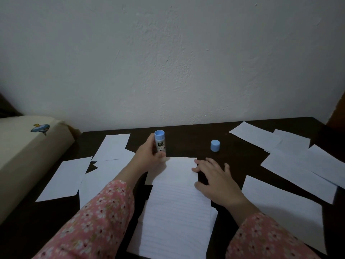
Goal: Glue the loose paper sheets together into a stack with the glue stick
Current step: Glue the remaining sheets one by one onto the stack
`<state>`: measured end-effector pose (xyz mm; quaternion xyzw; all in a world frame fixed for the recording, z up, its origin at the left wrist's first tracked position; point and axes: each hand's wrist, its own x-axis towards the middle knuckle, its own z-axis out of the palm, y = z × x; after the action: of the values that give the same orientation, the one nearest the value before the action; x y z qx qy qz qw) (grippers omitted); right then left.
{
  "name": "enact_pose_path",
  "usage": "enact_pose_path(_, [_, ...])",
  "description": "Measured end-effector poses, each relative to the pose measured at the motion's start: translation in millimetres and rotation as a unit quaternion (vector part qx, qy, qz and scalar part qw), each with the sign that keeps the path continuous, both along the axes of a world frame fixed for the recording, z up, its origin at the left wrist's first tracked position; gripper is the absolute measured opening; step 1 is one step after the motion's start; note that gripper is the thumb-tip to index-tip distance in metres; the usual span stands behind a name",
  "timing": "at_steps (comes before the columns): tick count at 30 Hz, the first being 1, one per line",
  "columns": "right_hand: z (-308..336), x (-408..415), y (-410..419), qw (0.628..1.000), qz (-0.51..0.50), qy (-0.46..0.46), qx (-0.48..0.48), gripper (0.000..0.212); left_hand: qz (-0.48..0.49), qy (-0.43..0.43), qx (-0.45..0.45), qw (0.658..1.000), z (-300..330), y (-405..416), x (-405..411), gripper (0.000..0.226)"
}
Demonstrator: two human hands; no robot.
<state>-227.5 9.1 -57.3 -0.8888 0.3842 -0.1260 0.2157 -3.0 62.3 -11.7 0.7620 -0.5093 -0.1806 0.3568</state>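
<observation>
Left hand [149, 154] gripping glue stick [160, 143] — tip on lined sheet [175, 202]

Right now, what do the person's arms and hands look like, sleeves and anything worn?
Both arms wear long pink fabric sleeves printed with small white and dark red flowers, the left sleeve and right sleeve ending at the wrists. The left hand and right hand are bare: no gloves, and no rings, watch or bracelets show.

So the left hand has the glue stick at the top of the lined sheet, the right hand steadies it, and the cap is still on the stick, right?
Not quite: the head view shows the cap off, standing on the table beyond the right hand. The rest holds: left hand holds the glue stick at the lined sheet top.
</observation>
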Motion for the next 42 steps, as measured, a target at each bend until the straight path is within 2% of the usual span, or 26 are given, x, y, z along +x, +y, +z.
enact_pose_path(10, [-1, 0, 0, 1.0, -0.002, 0.005, -0.006, 0.039, 0.043, 0.013, -0.009, 0.999, -4, 11, 9, 0.053])
enact_pose_path(13, [-1, 0, 0, 1.0, -0.001, 0.007, -0.007, 0.038, 0.087, 0.045, -0.05, 0.994, -5, 16, 9, 0.052])
enact_pose_path(15, [-1, 0, 0, 1.0, 0.0, 0.007, -0.007, 0.038, 0.146, 0.135, -0.132, 0.971, -2, 26, 10, 0.053])
enact_pose_path(18, [-3, 1, 0, 1.0, -0.001, 0.009, -0.01, 0.037, 0.188, 0.258, -0.242, 0.916, 3, 43, 14, 0.054])
enact_pose_path(21, [-3, 0, 0, 1.0, -0.007, 0.01, -0.014, 0.039, 0.218, 0.354, -0.29, 0.862, 9, 58, 9, 0.048])
enact_pose_path(23, [-2, 0, 0, 1.0, -0.008, 0.017, -0.018, 0.044, 0.25, 0.39, -0.299, 0.834, 11, 65, 2, 0.051])
enact_pose_path(24, [-1, 1, 0, 1.0, -0.01, 0.021, -0.019, 0.046, 0.258, 0.393, -0.293, 0.832, 12, 68, -1, 0.053])
enact_pose_path(26, [0, 2, 1, 0.999, -0.017, 0.025, -0.018, 0.044, 0.241, 0.377, -0.263, 0.855, 11, 74, -9, 0.047])
enact_pose_path(29, [2, 3, 2, 0.999, -0.031, 0.024, -0.015, 0.04, 0.143, 0.405, -0.195, 0.882, 6, 76, -28, 0.037])
enact_pose_path(31, [2, 3, 2, 0.999, -0.039, 0.023, -0.017, 0.042, 0.091, 0.472, -0.15, 0.864, 0, 73, -42, 0.04])
enact_pose_path(34, [2, 2, 3, 0.997, -0.059, 0.032, -0.03, 0.051, 0.072, 0.54, -0.12, 0.83, -8, 69, -58, 0.047])
enact_pose_path(37, [1, 2, 3, 0.997, -0.064, 0.032, -0.039, 0.053, 0.076, 0.537, -0.101, 0.834, -10, 71, -58, 0.042])
enact_pose_path(42, [-4, 3, 0, 0.997, -0.062, 0.007, -0.044, 0.041, 0.097, 0.496, -0.078, 0.859, -9, 81, -42, 0.039])
